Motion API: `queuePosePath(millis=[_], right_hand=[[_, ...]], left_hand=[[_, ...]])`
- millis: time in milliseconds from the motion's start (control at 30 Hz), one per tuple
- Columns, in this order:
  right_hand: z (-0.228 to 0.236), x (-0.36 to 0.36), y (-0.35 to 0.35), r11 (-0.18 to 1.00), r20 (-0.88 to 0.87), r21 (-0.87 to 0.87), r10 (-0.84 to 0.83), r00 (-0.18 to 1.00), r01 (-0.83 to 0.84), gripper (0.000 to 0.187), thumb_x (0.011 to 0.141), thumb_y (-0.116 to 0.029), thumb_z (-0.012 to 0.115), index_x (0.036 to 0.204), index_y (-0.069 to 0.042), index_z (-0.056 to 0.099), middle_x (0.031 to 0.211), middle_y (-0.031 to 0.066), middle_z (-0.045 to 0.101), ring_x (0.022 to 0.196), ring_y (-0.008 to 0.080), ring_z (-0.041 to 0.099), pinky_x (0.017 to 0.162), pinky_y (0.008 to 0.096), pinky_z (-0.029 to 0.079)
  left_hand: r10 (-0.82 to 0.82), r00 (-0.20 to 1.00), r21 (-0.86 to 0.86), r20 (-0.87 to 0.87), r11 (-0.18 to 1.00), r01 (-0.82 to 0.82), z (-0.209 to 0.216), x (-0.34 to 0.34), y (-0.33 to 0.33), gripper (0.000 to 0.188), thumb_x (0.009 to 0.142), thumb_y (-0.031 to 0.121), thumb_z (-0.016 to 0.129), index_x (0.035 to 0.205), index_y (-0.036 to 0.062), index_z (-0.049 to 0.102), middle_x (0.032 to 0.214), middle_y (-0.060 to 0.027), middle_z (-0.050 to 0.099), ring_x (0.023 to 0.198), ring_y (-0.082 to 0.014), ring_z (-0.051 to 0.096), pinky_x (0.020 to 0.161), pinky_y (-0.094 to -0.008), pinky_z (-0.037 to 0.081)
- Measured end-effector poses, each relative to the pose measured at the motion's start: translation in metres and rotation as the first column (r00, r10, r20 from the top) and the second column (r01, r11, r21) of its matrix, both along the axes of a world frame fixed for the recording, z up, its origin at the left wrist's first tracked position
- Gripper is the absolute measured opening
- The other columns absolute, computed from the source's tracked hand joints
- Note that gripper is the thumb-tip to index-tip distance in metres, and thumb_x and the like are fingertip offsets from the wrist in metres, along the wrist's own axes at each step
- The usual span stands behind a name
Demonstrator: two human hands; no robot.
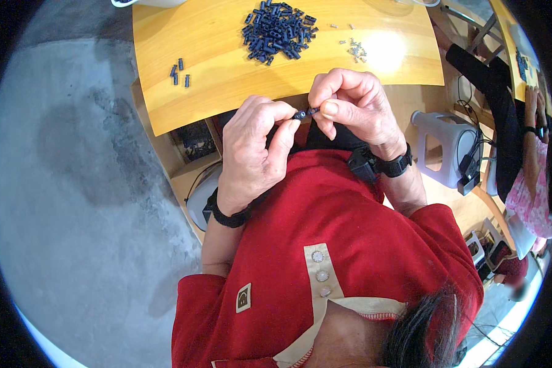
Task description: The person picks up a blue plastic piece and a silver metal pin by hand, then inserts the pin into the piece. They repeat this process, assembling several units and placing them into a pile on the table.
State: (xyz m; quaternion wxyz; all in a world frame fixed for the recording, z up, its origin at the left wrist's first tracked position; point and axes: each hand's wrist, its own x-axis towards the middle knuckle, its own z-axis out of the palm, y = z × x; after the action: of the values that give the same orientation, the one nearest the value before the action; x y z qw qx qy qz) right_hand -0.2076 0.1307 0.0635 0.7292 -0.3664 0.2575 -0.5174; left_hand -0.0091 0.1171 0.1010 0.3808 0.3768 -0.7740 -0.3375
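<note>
Over the near edge of the table, my left hand (254, 144) pinches a small black cylindrical plastic piece (299, 115) between thumb and fingertips. My right hand (356, 107) is closed at the other end of the same piece, thumb against forefinger; whether a second small part sits in that pinch is hidden. A heap of similar dark plastic pieces (279, 32) lies beyond my hands. Several more loose pieces (180, 72) lie apart at the left of the table. To the right of the heap is a scatter of tiny light-coloured parts (357, 51), too small to make out.
The yellow wooden table (214, 92) has its near edge just beyond my hands. Under it at left is an open compartment (193, 144) with dark contents. A whitish plastic stool (441, 144) with cables (469, 162) stands at right. Another person's arm (532, 135) shows at a table far right.
</note>
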Motion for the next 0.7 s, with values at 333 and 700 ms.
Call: queuePosePath(millis=[333,700], right_hand=[[0.005,-0.001,0.000,1.000,-0.095,0.019,0.009,0.995,-0.008,0.010,0.092,-0.010,0.067,0.096,-0.001,0.066,0.077,0.0010,0.064,0.063,0.0066,0.060,0.056,0.0204,0.050],[0.015,-0.006,-0.004,0.991,-0.308,-0.128,0.001,0.951,-0.042,0.008,0.093,-0.009,0.065,0.092,-0.001,0.064,0.075,0.0000,0.062,0.063,0.0067,0.059,0.056,0.0212,0.049]], left_hand=[[0.004,0.998,-0.008,0.063,1.000,-0.003,0.000,-0.001,0.002,0.012,0.080,-0.003,0.068,0.088,0.0030,0.061,0.074,-0.0092,0.057,0.065,-0.0219,0.056,0.061,-0.0312,0.044],[-0.049,0.986,-0.010,0.157,0.999,0.051,0.004,-0.002,-0.002,0.017,0.076,-0.004,0.067,0.087,0.0032,0.057,0.073,-0.0118,0.055,0.067,-0.0317,0.055,0.060,-0.0410,0.044]])
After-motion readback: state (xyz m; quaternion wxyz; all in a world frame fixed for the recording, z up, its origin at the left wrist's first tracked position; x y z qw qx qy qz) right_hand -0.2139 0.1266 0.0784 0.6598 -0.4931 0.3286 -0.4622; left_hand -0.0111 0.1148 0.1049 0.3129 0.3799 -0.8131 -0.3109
